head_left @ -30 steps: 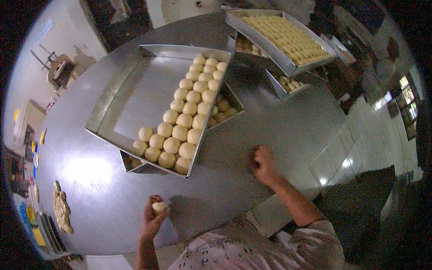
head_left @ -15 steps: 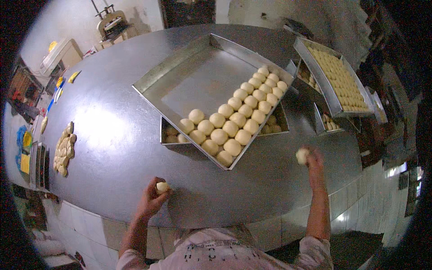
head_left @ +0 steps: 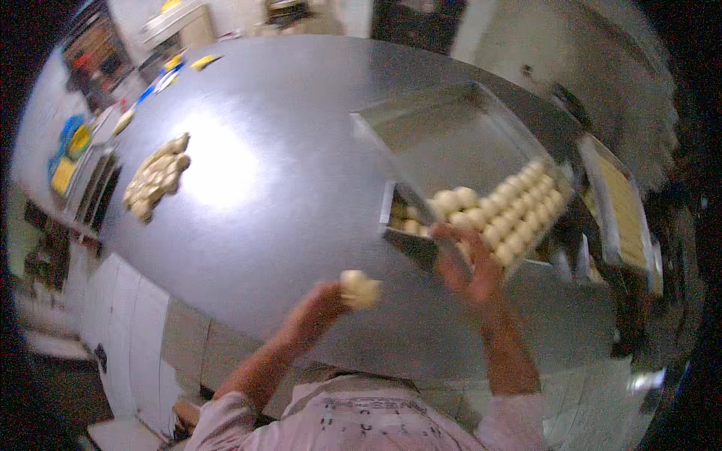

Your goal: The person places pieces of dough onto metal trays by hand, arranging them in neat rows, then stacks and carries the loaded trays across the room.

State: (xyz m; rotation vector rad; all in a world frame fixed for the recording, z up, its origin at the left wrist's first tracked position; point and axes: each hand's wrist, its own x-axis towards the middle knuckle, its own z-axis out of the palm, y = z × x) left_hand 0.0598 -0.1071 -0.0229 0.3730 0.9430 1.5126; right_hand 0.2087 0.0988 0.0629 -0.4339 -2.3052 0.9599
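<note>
My left hand (head_left: pixel 322 307), closed round a pale, blurred lump of dough (head_left: pixel 359 289), is over the steel table (head_left: pixel 286 195) at lower centre. My right hand (head_left: pixel 470 263) is at the near corner of a steel tray (head_left: pixel 421 150) partly filled with rows of round dough balls (head_left: pixel 511 210); its fingers look apart over the wall, with no ball visible in them, and motion blur hides whether they touch it. Another pan with dough balls lies under that tray. A cluster of dough pieces (head_left: pixel 156 180) lies on the table to the left.
More trays with dough (head_left: pixel 618 203) stand at the right. Yellow and blue items (head_left: pixel 173 64) line the table's far left edge, beside a rack of dark trays (head_left: pixel 98 192). A pale appliance (head_left: pixel 177 30) and a dark opening (head_left: pixel 410 26) are beyond the table.
The view has swung left, shifting tray and table rightward. My right hand, holding a dough ball half a second ago, is now at the tray without one visible. My left hand still holds dough.
</note>
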